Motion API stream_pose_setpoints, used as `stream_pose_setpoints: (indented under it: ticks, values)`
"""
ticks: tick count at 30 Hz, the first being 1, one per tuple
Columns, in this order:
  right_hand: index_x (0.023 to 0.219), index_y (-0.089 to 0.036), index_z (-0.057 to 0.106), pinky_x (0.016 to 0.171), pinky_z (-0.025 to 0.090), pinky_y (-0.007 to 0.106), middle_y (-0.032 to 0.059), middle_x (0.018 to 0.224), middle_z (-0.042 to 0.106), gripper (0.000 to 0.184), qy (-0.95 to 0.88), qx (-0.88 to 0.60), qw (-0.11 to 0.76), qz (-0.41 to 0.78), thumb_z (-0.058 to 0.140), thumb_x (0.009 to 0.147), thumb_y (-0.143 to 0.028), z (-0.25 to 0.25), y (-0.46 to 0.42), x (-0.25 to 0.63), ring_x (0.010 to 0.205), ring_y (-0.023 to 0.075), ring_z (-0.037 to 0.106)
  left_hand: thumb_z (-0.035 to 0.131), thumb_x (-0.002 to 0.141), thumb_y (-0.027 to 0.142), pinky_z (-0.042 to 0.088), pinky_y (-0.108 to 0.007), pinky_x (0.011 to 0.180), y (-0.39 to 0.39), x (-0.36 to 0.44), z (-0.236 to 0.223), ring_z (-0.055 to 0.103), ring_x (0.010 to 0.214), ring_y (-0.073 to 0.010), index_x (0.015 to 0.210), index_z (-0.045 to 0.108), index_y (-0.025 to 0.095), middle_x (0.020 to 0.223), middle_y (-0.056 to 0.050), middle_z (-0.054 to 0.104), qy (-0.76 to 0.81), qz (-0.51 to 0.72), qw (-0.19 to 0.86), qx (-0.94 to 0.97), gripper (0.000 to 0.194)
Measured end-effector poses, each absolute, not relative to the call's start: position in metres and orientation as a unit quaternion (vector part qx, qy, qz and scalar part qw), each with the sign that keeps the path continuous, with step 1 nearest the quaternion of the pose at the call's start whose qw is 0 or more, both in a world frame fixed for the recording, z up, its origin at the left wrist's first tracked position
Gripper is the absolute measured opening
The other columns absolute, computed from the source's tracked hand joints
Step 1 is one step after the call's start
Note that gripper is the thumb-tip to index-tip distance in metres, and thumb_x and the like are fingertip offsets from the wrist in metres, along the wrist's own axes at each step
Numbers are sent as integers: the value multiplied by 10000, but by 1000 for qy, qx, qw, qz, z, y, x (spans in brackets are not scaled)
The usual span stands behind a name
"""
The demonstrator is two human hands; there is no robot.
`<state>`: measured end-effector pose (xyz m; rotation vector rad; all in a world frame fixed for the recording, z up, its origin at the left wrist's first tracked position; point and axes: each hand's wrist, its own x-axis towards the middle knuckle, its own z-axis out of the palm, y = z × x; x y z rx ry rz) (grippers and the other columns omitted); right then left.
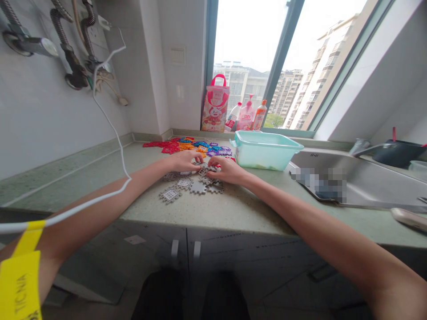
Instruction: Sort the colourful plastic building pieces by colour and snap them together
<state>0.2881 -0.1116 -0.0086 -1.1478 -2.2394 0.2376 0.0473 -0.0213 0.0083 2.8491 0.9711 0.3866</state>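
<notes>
Your left hand (185,161) and right hand (228,170) pinch a gray interlocking tile (202,170) between thumbs and fingers, midway along the countertop (200,216). Four gray tiles (184,182) lie nearer its front edge, others partly hidden; red, orange, blue and purple tiles (220,151), too crowded to count, lie toward its back edge, beside one teal tub (263,153). Of three bottles (259,115) behind, your pink pump bottle (246,118) reads "立白".
</notes>
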Motion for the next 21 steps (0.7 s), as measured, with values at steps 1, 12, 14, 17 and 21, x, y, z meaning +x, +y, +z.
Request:
stream_pose_setpoints:
  ticks: [1,12,14,17,21]
  values:
    - [1020,-223,682,905,494,324,33,1035,748,217,-843,-435,302,90,815,871,-305,-9,-111,287,1005,226,697,670,831,456,463,-270,791,-22,48,9,674,938,-209,1175,731,234,1189,-36,750,322,127,53,937,414]
    - [1021,-225,676,887,480,338,36,1044,715,253,-876,-364,316,36,827,828,-287,-1,-117,290,972,240,651,715,795,515,465,-268,748,-20,44,8,661,871,-195,1155,752,234,1143,-31,755,349,138,104,921,458]
    - [1052,-233,678,914,479,360,55,1078,701,274,-873,-373,313,-16,829,831,-293,5,-120,292,1011,265,635,724,803,577,470,-275,767,-19,42,8,663,885,-201,1145,756,236,1138,-35,755,347,145,109,920,484]
    - [1091,-247,676,971,475,391,83,1163,685,263,-861,-385,320,-86,797,862,-293,18,-125,297,1080,291,616,710,814,676,471,-281,786,-16,38,9,660,918,-210,1134,758,238,1135,-37,757,347,149,107,920,544]
    - [1114,-251,672,1035,464,428,103,1239,668,228,-825,-408,354,-169,750,908,-308,35,-127,312,1160,318,593,704,813,715,464,-274,779,-13,34,9,657,940,-213,1131,755,235,1141,-37,761,363,139,105,915,578]
